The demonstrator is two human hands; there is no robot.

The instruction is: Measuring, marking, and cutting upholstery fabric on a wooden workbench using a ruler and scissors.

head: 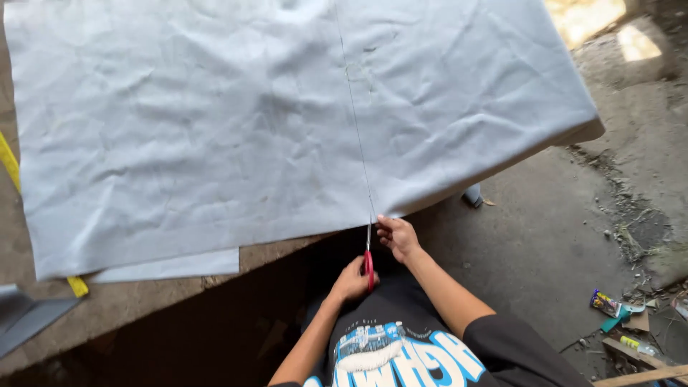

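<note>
at the bottom centre of the frame, the person's black printed t-shirt [401,351] fills the near edge, both forearms reaching up from it. just above, the left hand [351,281] is closed round the red handles of the scissors [368,259], fingers curled tight thru the loops; blades point up-frame, tips right at the near edge of the grey fabric sheet [215,136]. the right hand [398,236], just beside the blades on the right, pinches that edge w/ fingertips narrow, holding it taut. a thin drawn line [355,122] runs from the blade tips straight up the sheet to the top of the frame. judging by this, the cut is only starting: blades at the edge, nearly all the line uncut. next move prob calls for keeping the blades on the line and the edge tensioned. a yellow measuring tape [10,161] lies along the sheet's left side. far right, the concrete floor [545,244] w/ litter at the lower right corner.
</note>
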